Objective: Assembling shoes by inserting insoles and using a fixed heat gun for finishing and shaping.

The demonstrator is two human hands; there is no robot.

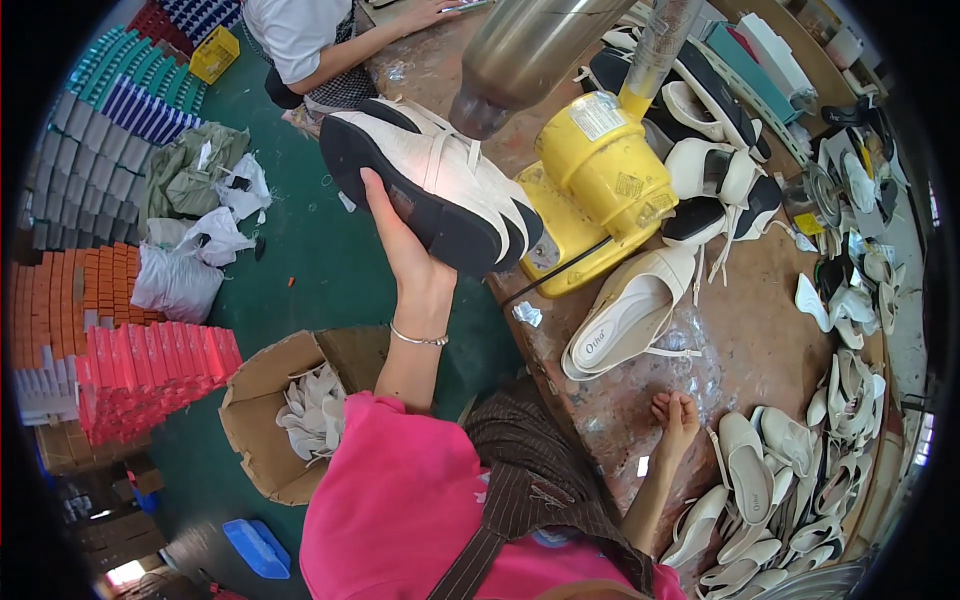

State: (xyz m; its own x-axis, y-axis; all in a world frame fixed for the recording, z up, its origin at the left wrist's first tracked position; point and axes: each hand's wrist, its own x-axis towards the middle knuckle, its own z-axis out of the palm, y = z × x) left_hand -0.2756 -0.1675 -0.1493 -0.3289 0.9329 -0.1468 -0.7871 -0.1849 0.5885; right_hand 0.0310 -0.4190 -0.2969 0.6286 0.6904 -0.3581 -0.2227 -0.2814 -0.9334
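My left hand (412,258) is closed round a pair of white shoes (425,165) with thick black soles, raised off the table. A thumb presses on the near sole, and the other fingers are hidden behind the shoes. The shoes are just below the mouth of a metal nozzle (530,55), beside a yellow blower machine (605,160). Low over the table, my right hand (678,418) has its fingers curled together; whatever they hold, if anything, cannot be made out. Nearest to it lies a single cream shoe (630,315) with loose straps.
Several cream shoes (745,470) crowd the right side of the worktable (735,330). Black-soled shoes (715,190) lie behind the blower. On the green floor stands a cardboard box (265,440) of white pieces, near stacked pink boxes (155,375). Another person's arm (370,50) rests at the far edge.
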